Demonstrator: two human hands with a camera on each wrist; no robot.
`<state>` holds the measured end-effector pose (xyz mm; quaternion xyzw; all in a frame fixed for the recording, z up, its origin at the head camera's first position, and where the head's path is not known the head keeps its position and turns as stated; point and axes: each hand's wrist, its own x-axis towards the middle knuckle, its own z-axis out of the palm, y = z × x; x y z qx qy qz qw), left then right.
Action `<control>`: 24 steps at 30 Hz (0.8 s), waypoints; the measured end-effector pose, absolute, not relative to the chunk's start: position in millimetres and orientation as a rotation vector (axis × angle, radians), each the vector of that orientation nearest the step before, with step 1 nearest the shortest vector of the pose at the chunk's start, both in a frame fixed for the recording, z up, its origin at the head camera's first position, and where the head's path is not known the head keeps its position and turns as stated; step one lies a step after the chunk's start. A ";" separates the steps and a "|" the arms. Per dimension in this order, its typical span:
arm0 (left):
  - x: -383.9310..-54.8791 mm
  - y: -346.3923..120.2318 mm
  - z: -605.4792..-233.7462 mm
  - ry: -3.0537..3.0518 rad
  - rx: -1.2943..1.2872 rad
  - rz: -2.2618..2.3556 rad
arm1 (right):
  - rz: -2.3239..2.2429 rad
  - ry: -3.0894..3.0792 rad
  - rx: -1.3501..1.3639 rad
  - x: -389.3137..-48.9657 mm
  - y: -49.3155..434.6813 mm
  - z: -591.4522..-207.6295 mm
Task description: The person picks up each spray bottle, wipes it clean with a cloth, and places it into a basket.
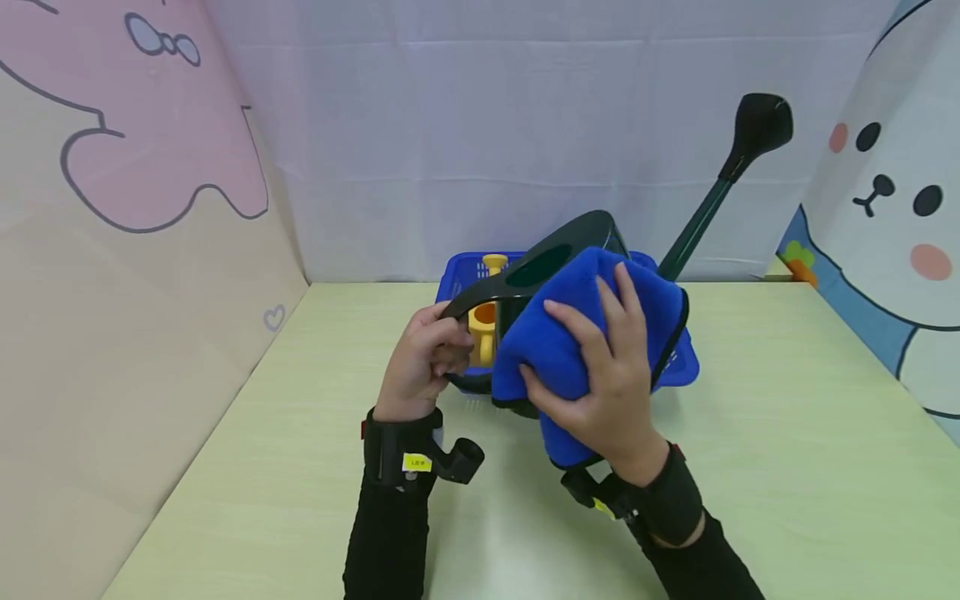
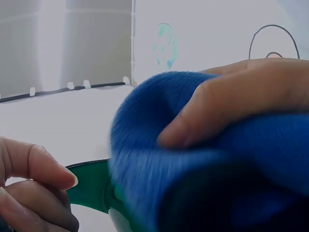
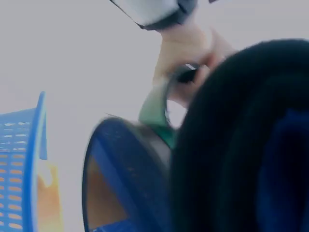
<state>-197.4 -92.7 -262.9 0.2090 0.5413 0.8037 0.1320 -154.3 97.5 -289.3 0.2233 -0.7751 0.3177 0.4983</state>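
Note:
My left hand (image 1: 427, 358) grips the looped handle of a dark green watering can (image 1: 592, 229), held up above the table and tilted. Its long spout (image 1: 705, 221) rises to the upper right and ends in a dark, flared head. With spread, bent fingers, my right hand (image 1: 611, 375) holds a blue cloth (image 1: 555, 333) with black edging against the can's side, covering much of its body. In the left wrist view the right thumb presses into the bunched cloth (image 2: 145, 130). The right wrist view catches the can's rounded body (image 3: 140, 169) beside the cloth's dark edge.
Behind the can, a blue perforated basket (image 1: 681, 367) stands on the pale wooden table (image 1: 787, 467). Yellow plastic things (image 1: 483, 342) lie in it, partly hidden by the can. A white cloth backdrop (image 1: 465, 125) hangs at the table's far edge, with cartoon-printed panels on both sides.

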 end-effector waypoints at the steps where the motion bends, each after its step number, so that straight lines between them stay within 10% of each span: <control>1: -197.6 -92.2 -263.0 1.578 0.598 2.336 | 0.709 -1.886 0.568 -154.3 93.9 -290.9; 24: -198.8 -94.1 -263.1 1.566 0.569 2.352 | 0.698 -1.838 0.711 -155.0 95.7 -292.7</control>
